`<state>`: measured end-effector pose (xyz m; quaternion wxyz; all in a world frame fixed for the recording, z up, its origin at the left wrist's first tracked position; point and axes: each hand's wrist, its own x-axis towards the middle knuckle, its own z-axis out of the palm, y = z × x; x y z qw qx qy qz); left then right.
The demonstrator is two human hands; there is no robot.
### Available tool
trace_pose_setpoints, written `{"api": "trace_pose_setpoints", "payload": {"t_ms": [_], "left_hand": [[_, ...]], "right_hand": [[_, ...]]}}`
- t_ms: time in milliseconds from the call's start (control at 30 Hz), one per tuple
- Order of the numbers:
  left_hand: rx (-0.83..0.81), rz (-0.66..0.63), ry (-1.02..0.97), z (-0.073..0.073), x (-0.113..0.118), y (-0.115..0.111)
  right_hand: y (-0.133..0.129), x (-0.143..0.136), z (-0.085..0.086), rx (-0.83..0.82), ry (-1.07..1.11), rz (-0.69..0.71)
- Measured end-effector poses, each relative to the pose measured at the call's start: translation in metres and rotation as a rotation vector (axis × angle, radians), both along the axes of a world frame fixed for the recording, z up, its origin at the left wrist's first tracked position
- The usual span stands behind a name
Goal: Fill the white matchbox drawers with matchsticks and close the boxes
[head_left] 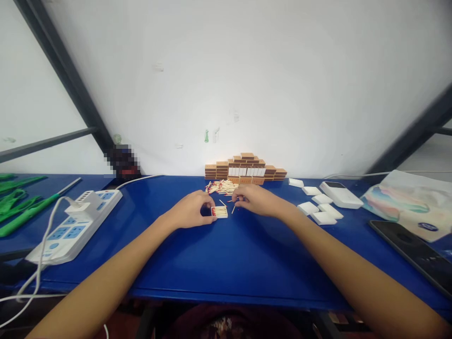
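Note:
My left hand grips the left end of a small white matchbox tray between thumb and fingers. Red-tipped matches lie side by side in the tray, and one match sits askew at its back edge. Just right of the tray, my right hand has its fingers pressed together over a few loose matches; a match sticks down by its fingertips. Behind both hands is a pile of loose matches. Against the wall, brown matchboxes are stacked in steps, with a row of white pieces among them.
Several white trays and a white device are on the right of the blue table, with a tissue pack and black phone beyond. A power strip, cables and green-handled tools occupy the left.

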<state>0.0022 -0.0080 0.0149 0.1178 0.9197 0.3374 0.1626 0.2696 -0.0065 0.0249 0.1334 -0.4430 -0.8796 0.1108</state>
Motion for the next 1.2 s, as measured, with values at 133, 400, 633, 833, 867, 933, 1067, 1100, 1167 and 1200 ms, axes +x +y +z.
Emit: {"api": "trace_pose_setpoints", "payload": {"t_ms": [133, 400, 633, 833, 867, 933, 1067, 1100, 1167, 1200], "left_hand": [[-0.010, -0.014, -0.002, -0.001, 0.000, 0.000], [-0.016, -0.005, -0.003, -0.004, 0.002, -0.002], [0.009, 0.004, -0.068, -0.002, 0.004, -0.001], [0.006, 0.001, -0.072, -0.008, 0.007, -0.001], [-0.001, -0.006, -0.076, -0.009, 0.008, -0.001], [-0.014, -0.019, -0.076, -0.012, 0.009, -0.001], [-0.008, -0.019, -0.068, -0.015, 0.009, 0.000], [-0.009, -0.020, -0.066, -0.015, 0.008, 0.000], [-0.007, -0.021, -0.072, -0.015, 0.008, 0.000], [-0.004, -0.022, -0.076, -0.015, 0.008, 0.000]], "right_hand": [[0.007, 0.007, -0.005, -0.097, 0.022, 0.023], [0.002, 0.001, -0.006, -0.121, 0.040, 0.126], [-0.002, 0.000, -0.011, -0.111, -0.053, 0.090], [-0.004, -0.002, -0.008, -0.037, -0.039, -0.004], [-0.004, -0.002, -0.007, -0.016, -0.025, -0.025], [-0.002, -0.002, -0.006, 0.003, -0.008, -0.060], [0.001, -0.002, -0.006, 0.050, 0.011, -0.065], [0.001, -0.002, -0.006, 0.076, 0.023, -0.053], [0.001, -0.003, -0.006, 0.127, 0.073, -0.026], [0.000, -0.004, -0.006, 0.143, 0.114, -0.018]]}}
